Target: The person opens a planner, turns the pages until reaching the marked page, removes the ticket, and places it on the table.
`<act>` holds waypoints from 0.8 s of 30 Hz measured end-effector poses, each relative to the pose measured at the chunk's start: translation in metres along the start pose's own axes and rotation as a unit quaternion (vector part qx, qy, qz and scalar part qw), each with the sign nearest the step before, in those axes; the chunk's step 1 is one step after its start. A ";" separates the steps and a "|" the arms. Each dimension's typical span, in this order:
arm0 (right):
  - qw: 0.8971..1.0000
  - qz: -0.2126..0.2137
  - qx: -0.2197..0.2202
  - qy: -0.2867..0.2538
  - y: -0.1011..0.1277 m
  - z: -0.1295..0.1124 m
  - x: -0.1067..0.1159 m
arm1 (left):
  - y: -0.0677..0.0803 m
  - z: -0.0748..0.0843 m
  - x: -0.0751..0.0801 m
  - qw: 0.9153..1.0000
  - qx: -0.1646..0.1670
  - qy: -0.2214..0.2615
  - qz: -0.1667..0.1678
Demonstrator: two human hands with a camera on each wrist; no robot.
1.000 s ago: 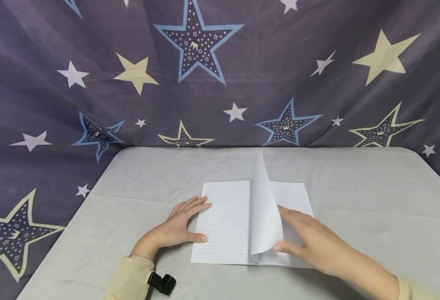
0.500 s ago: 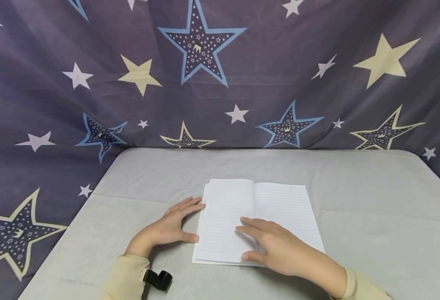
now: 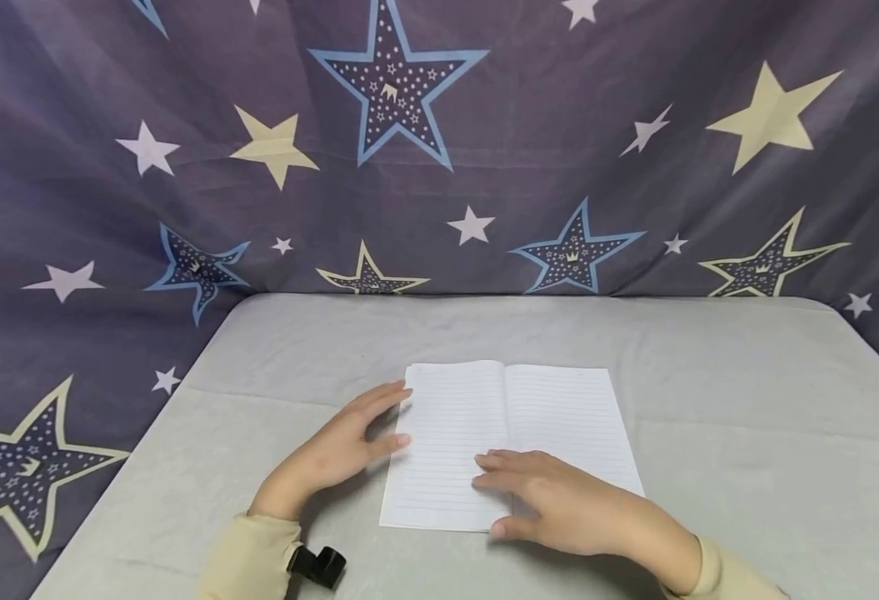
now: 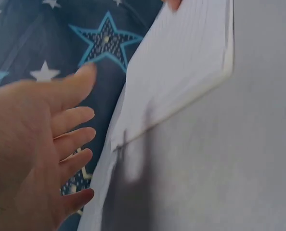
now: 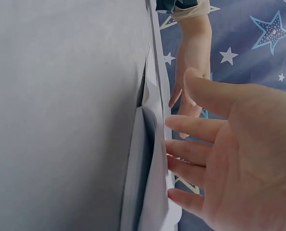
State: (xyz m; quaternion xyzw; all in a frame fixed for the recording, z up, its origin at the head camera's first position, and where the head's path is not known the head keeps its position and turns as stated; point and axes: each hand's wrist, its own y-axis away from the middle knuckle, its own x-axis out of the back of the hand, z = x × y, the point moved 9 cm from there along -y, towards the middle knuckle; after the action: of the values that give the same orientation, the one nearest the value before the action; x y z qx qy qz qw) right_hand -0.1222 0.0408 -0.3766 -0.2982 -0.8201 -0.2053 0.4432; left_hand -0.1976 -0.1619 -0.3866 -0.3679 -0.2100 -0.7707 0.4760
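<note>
An open lined notebook [image 3: 551, 417] lies flat on the grey table [image 3: 746, 400]. My right hand [image 3: 495, 496] rests with relaxed fingers on the lower part of the pages, near the spine. My left hand [image 3: 388, 414] hovers just beside the notebook's left edge with straight fingers and holds nothing. The left wrist view shows the left hand [image 4: 46, 144] spread above the table and apart from the notebook [image 4: 181, 62]. In the right wrist view the right hand [image 5: 229, 154] has its fingertips against the notebook's pages [image 5: 155, 144], and the left hand [image 5: 191, 72] shows beyond.
A dark cloth with star prints [image 3: 439, 150] hangs behind the table and drapes down on the left. A black wrist mount [image 3: 319, 565] sits on my left sleeve. The table's left edge [image 3: 147, 433] runs diagonally towards me.
The page that stood upright has been turned over to the left and lies flat. My right hand moved from the right page to the middle, and my left hand lifted off the notebook's edge.
</note>
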 end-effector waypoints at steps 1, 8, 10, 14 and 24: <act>1.000 -0.001 0.002 -0.002 0.000 0.000 0.000 | 0.000 0.003 -0.003 1.000 -0.006 -0.004 -0.010; 1.000 -0.008 0.015 -0.014 0.002 0.000 0.002 | 0.001 0.001 -0.023 0.997 0.001 -0.029 -0.074; 1.000 -0.007 0.018 -0.020 0.003 -0.001 0.007 | 0.001 -0.002 -0.025 0.996 -0.001 -0.031 -0.081; 0.999 0.012 0.005 -0.033 0.014 0.004 0.027 | 0.001 -0.004 -0.029 0.996 -0.006 -0.011 -0.093; 0.989 0.122 -0.004 0.083 0.073 0.052 0.054 | 0.001 -0.009 -0.031 0.995 -0.009 0.013 -0.099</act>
State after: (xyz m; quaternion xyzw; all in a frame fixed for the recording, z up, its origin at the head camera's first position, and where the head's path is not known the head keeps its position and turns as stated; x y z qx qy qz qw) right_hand -0.1274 0.1426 -0.3529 -0.3795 -0.7369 -0.1770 0.5306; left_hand -0.1915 -0.1498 -0.4162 -0.3399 -0.2317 -0.8205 0.3969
